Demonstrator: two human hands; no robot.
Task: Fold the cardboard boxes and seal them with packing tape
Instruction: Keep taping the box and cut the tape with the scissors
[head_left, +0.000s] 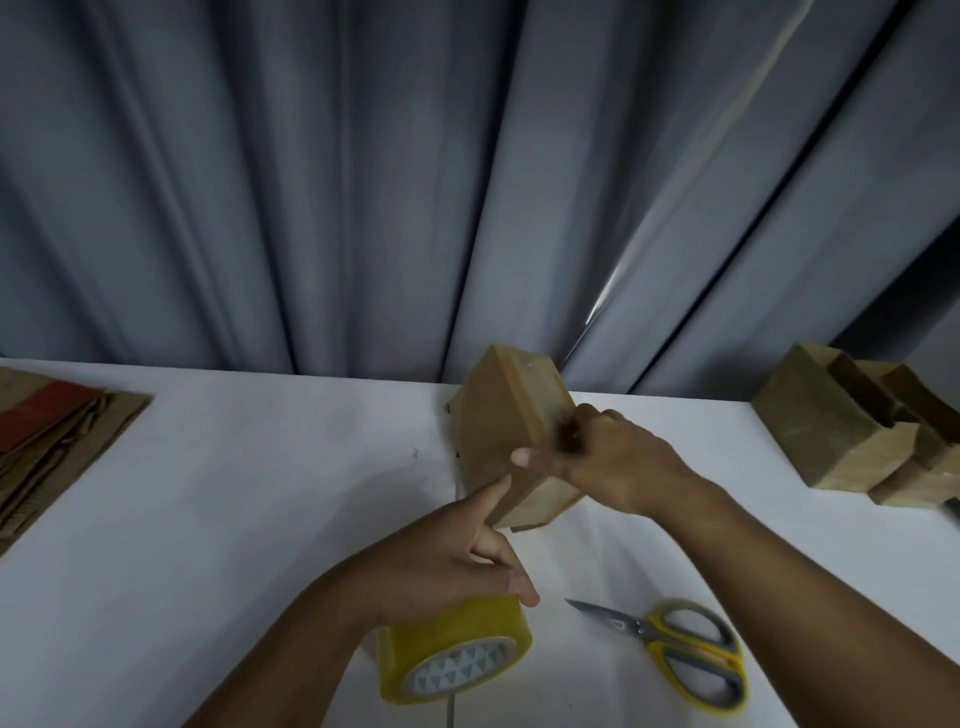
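A small folded cardboard box (496, 421) stands tilted on the white table (249, 499), near its far edge at the centre. My right hand (602, 457) grips the box's right side, thumb across its front face. My left hand (457, 556) is below the box, index finger straight and touching its lower front edge, the other fingers loosely curled. A roll of yellowish packing tape (452, 652) lies on the table directly under my left hand. It is unclear whether the hand touches the roll.
Yellow-and-grey scissors (675, 649) lie shut to the right of the tape. Flat unfolded cardboard sheets (57, 436) are stacked at the far left. Folded boxes (852, 431) stand at the far right. A grey curtain (467, 182) hangs behind the table.
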